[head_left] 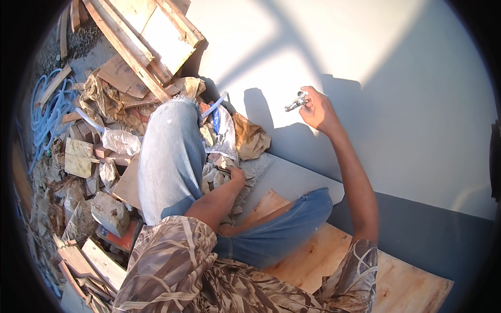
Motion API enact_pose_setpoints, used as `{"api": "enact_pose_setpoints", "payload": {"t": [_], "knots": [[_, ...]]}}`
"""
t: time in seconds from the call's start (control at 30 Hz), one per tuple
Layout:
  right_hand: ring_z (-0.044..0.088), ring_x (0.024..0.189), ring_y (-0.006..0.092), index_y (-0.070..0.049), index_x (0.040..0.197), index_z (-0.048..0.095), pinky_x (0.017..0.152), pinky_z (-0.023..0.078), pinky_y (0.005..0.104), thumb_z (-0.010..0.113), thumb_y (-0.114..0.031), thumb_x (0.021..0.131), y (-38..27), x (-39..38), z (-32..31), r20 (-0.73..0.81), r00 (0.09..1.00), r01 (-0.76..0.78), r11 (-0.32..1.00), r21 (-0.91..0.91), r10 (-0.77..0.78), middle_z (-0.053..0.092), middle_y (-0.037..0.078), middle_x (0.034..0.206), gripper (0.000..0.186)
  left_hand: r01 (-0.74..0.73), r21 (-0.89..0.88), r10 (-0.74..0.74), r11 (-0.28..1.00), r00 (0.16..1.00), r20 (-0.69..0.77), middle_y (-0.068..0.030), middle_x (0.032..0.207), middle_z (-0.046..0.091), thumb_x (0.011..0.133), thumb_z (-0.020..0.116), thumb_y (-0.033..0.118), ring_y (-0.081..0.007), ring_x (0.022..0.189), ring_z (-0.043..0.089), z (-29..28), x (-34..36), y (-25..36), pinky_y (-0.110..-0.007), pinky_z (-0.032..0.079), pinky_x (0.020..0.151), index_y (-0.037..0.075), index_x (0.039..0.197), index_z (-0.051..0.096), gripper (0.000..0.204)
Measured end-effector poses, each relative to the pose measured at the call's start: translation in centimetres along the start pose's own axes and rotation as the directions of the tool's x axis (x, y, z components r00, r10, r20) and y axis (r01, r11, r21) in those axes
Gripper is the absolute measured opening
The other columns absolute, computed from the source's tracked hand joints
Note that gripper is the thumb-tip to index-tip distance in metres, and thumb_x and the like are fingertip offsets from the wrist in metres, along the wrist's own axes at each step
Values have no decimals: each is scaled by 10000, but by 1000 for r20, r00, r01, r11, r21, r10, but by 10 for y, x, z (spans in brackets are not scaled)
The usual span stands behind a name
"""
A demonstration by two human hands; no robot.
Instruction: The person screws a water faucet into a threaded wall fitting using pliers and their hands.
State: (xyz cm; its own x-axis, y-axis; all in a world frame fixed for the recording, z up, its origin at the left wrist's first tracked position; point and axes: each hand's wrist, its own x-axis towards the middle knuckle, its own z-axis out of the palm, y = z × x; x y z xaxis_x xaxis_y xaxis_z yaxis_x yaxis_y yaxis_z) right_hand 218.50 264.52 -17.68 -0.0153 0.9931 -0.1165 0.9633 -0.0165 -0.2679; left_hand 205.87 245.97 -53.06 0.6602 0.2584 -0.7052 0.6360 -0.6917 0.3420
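Note:
My right hand (314, 108) is raised in front of the white wall (407, 88), its fingers closed on a shiny chrome metal fitting (295, 104) that looks like a small tap. My left hand (233, 175) is lower, beside my bent knee in light jeans (172, 151), with fingers curled round a dark object (223, 168) too small to identify, just above broken grey rubble (211, 180). A white plastic bag (224, 141) and a crumpled brown paper bag (250, 135) lie beyond it.
Loose planks (130, 47), cardboard, stones and scraps (109, 214) are heaped along the left, with coiled blue hose (47, 120) at the far left. A plywood sheet (407, 281) lies beneath me on the right. My other leg (271, 229) is folded on it near the wall's base.

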Motion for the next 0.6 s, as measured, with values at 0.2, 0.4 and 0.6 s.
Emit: {"api": "enact_pose_setpoints", "payload": {"t": [0.2,0.4,0.6], "knots": [[626,765,326,-21,1007,603,711,505,397,688,-92,833,5,10,3,46,986,167,979,-117,-162,647,148,895,206,18,-96,-14,995,999,42,-65,1338,594,906,609,256,-334,1219,562,-17,-11,-13,-703,363,967,159,1268,643,376],[618,867,303,-35,996,601,737,490,406,724,-83,810,0,-12,-8,58,953,-275,931,-239,296,625,129,1016,229,19,77,-45,997,935,351,26,1230,649,878,641,379,-288,1151,592,-31,0,-8,-728,278,1023,261,1246,658,387],[600,938,327,-26,993,589,766,483,417,716,-65,795,-10,-1,-2,10,1000,19,1000,-22,-19,599,147,1048,238,98,136,-153,986,860,488,-35,1266,644,739,780,412,-308,1136,606,31,61,-45,-691,430,897,202,1230,676,544]]}}
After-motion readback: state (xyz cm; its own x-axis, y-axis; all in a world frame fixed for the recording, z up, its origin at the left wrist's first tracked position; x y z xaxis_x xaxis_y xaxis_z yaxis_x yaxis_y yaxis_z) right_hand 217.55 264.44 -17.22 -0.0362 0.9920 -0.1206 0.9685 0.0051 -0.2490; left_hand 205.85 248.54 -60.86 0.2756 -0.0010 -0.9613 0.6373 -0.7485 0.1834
